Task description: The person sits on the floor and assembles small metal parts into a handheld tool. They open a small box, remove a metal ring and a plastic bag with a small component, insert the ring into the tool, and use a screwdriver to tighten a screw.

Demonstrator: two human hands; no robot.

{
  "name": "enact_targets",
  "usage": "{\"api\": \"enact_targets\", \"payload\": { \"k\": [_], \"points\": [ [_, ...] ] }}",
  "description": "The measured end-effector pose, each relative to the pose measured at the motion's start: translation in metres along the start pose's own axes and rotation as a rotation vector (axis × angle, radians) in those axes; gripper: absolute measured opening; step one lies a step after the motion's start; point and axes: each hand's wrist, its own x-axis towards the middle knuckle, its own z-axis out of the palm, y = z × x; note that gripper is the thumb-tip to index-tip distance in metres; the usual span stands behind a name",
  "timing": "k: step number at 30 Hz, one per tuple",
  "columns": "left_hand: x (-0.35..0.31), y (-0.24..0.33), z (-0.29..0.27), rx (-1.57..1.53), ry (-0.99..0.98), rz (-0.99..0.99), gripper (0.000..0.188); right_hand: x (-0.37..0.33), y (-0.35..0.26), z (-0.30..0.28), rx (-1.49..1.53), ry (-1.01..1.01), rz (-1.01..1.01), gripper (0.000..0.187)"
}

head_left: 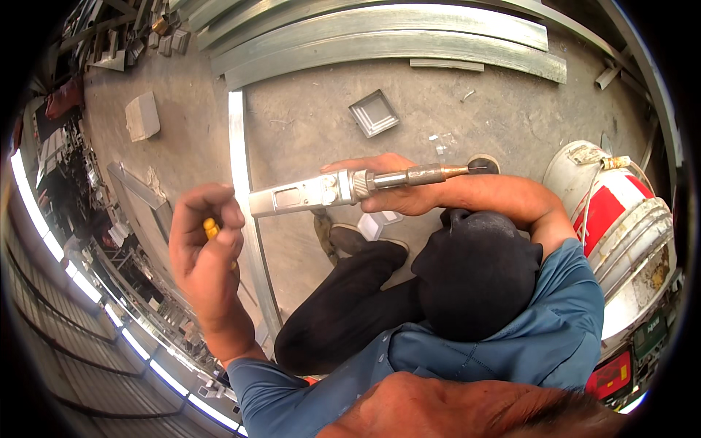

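Note:
My right hand [394, 193] is wrapped round a silver handheld welding gun [303, 196]. Its ridged collar and copper-coloured nozzle [427, 174] point to the right, and its blocky end reaches left toward my other hand. The fingers show above and below the gun, and part of the grip is hidden behind it. My left hand [208, 244] is raised beside the gun's left end with its fingers curled. Between them shows a small yellow piece [211, 228]; its lower part is hidden in the palm, so I cannot tell its kind.
A long square metal tube [241, 153] runs along the floor behind my left hand. Wide metal channels [394, 44] lie at the back. A small square metal frame [374, 113] and a pale block [142, 117] sit on the concrete. At the right stands a stained white bucket [621, 248].

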Motion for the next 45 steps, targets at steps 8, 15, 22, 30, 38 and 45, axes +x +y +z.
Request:
{"api": "enact_targets", "payload": {
  "k": [8,15,22,30,38,45],
  "points": [
    [-0.039,0.002,0.012,-0.161,-0.194,-0.162,0.036,-0.004,-0.006,-0.008,0.085,-0.002,0.010,0.067],
    [-0.092,-0.064,0.002,0.177,-0.378,0.100,0.025,0.000,-0.002,-0.007,0.074,-0.020,0.162,0.069],
    [-0.136,-0.108,0.010,-0.288,-0.317,-0.644,0.029,-0.004,0.031,0.005,0.228,0.167,0.150,0.051],
    [-0.168,-0.118,-0.002,-0.333,-0.369,-0.789,0.037,-0.005,0.022,0.010,0.174,0.165,0.192,0.053],
    [-0.103,-0.049,-0.032,-0.086,-0.100,-0.006,0.038,-0.012,0.027,-0.020,0.067,0.080,0.115,0.063],
    [-0.052,-0.017,-0.020,0.056,0.147,0.552,0.040,-0.002,-0.006,0.002,0.124,-0.006,0.152,0.073]
  ]
}}
